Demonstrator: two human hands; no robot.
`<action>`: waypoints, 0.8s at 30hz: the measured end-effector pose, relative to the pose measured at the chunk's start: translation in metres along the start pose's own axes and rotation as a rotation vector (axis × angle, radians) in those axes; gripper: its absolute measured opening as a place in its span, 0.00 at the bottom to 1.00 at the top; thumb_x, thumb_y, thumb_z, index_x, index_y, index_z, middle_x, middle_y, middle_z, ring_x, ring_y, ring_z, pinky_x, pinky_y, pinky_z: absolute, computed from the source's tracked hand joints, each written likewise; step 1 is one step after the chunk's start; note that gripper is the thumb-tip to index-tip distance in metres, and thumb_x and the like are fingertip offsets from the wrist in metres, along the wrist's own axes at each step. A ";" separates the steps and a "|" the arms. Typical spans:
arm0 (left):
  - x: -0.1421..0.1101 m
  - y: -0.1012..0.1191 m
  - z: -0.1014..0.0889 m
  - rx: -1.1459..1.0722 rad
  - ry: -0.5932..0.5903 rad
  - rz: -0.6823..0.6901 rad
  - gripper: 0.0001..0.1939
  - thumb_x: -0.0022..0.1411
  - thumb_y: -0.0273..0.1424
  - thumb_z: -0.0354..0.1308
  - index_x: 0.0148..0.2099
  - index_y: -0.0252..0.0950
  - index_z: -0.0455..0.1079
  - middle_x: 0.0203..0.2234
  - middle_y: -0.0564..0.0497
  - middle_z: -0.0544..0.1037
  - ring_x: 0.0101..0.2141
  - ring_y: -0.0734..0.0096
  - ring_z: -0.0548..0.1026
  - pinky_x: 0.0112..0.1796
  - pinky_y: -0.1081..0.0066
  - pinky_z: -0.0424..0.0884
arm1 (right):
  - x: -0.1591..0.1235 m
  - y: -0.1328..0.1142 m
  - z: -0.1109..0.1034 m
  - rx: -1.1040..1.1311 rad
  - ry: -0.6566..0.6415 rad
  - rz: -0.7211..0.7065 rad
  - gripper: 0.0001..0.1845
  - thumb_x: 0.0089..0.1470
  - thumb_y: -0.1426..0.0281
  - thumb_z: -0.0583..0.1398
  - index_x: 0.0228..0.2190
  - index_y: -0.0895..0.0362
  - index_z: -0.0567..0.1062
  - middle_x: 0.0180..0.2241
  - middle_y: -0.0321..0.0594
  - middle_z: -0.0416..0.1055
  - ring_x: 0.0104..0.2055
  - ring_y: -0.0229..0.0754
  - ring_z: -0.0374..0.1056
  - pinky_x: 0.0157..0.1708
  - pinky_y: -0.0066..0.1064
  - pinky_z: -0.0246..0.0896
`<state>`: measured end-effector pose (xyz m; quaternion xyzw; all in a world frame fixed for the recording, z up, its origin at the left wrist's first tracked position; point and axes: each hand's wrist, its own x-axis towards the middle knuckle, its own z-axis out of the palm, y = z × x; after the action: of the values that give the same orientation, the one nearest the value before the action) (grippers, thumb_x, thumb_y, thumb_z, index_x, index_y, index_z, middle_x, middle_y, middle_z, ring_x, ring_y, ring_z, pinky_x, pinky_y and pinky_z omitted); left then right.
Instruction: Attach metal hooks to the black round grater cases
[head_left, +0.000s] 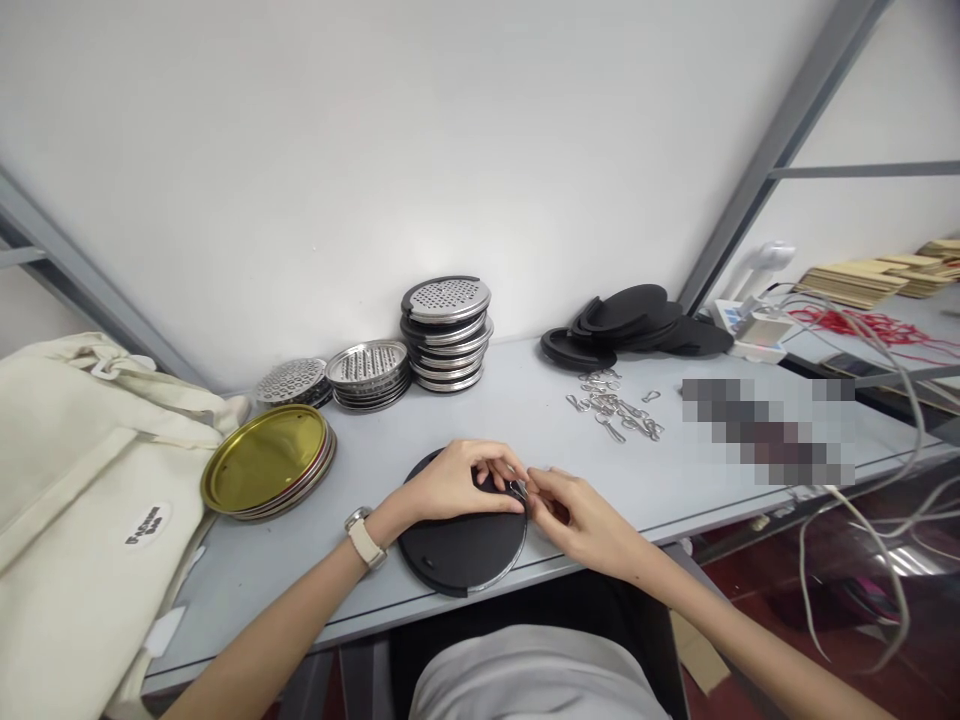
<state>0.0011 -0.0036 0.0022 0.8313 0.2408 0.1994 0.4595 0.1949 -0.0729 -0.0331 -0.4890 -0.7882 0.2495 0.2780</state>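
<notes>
The left hand (pixel 450 483) lies over the upper edge of a round black disc (pixel 457 552), which has a metal rim and sits flat on a grey table (pixel 247 590). Its fingers are curled and drawn together. Whether they pinch the disc rim or the small metal clip (pixel 517 490) cannot be determined from this view. The right hand (pixel 577 522) approaches from the right, with its fingers drawn together and its fingertips pinching the clip at the upper right of the rim. The two hands meet at this point and partly hide the clip. A wristwatch (pixel 365 535) with a pale strap is worn on the left wrist.

Beyond the disc, a loose group of metal clips (pixel 611 407) lies on the table. To its right is a pile of black discs (pixel 630 325). A tall stack of perforated metal discs (pixel 446 335) stands farther left, beside two lower stacks (pixel 367 375). A stack of gold-lined metal lids (pixel 266 460) lies nearer the left hand, just beside a cream canvas bag (pixel 90 520). A pixelated patch (pixel 765 430) hides part of the table on the right. Grey cables (pixel 892 400) hang over the table's right end.
</notes>
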 end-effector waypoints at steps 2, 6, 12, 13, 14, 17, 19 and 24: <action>0.000 0.000 0.000 0.001 -0.004 0.003 0.14 0.52 0.30 0.65 0.42 0.35 0.72 0.31 0.52 0.76 0.31 0.76 0.72 0.31 0.77 0.63 | 0.000 0.000 0.000 -0.002 -0.003 0.008 0.09 0.58 0.71 0.51 0.25 0.55 0.61 0.22 0.32 0.60 0.25 0.35 0.56 0.27 0.27 0.50; 0.001 0.000 -0.001 -0.004 -0.011 0.006 0.14 0.52 0.29 0.65 0.42 0.36 0.72 0.31 0.53 0.76 0.31 0.76 0.72 0.31 0.77 0.63 | 0.001 0.001 0.001 0.010 -0.006 0.020 0.10 0.59 0.70 0.50 0.25 0.55 0.61 0.22 0.32 0.59 0.25 0.35 0.56 0.26 0.27 0.50; 0.001 0.002 -0.001 -0.009 -0.014 0.003 0.14 0.52 0.30 0.65 0.43 0.36 0.72 0.32 0.53 0.77 0.32 0.75 0.73 0.33 0.77 0.63 | 0.000 0.002 0.002 0.050 -0.003 0.032 0.11 0.59 0.69 0.50 0.24 0.55 0.60 0.22 0.31 0.59 0.25 0.35 0.56 0.26 0.26 0.50; 0.000 0.002 -0.001 -0.015 -0.018 0.006 0.14 0.52 0.29 0.65 0.43 0.36 0.72 0.32 0.53 0.77 0.32 0.75 0.73 0.33 0.77 0.64 | 0.000 0.002 0.002 0.055 0.001 0.037 0.11 0.59 0.69 0.50 0.24 0.55 0.60 0.22 0.31 0.59 0.25 0.35 0.56 0.26 0.26 0.50; 0.000 0.002 -0.001 -0.021 -0.020 0.007 0.14 0.52 0.29 0.65 0.43 0.36 0.72 0.32 0.52 0.77 0.32 0.75 0.73 0.33 0.77 0.64 | 0.000 0.002 0.002 0.060 0.004 0.042 0.11 0.59 0.69 0.50 0.24 0.55 0.60 0.22 0.31 0.59 0.25 0.35 0.56 0.26 0.26 0.50; 0.000 0.002 -0.001 -0.024 -0.022 0.002 0.14 0.52 0.29 0.65 0.43 0.36 0.72 0.32 0.52 0.77 0.32 0.75 0.73 0.34 0.76 0.64 | 0.000 0.002 0.003 0.079 0.017 0.061 0.11 0.58 0.69 0.51 0.24 0.55 0.60 0.22 0.31 0.58 0.25 0.35 0.55 0.26 0.25 0.50; 0.001 0.002 -0.001 -0.021 -0.021 -0.007 0.14 0.52 0.30 0.65 0.43 0.36 0.72 0.32 0.52 0.77 0.32 0.75 0.73 0.34 0.76 0.65 | 0.000 0.002 0.003 0.095 0.023 0.077 0.10 0.57 0.69 0.51 0.24 0.55 0.60 0.22 0.30 0.57 0.24 0.34 0.54 0.25 0.25 0.49; 0.001 0.002 -0.001 0.001 -0.032 -0.025 0.14 0.52 0.31 0.64 0.43 0.35 0.72 0.32 0.51 0.76 0.33 0.74 0.73 0.36 0.75 0.66 | 0.001 0.004 0.004 0.163 0.039 0.114 0.12 0.57 0.69 0.51 0.23 0.55 0.58 0.20 0.28 0.53 0.22 0.32 0.50 0.23 0.25 0.45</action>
<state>0.0019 -0.0030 0.0051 0.8316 0.2439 0.1801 0.4653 0.1940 -0.0707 -0.0383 -0.5137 -0.7306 0.3187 0.3174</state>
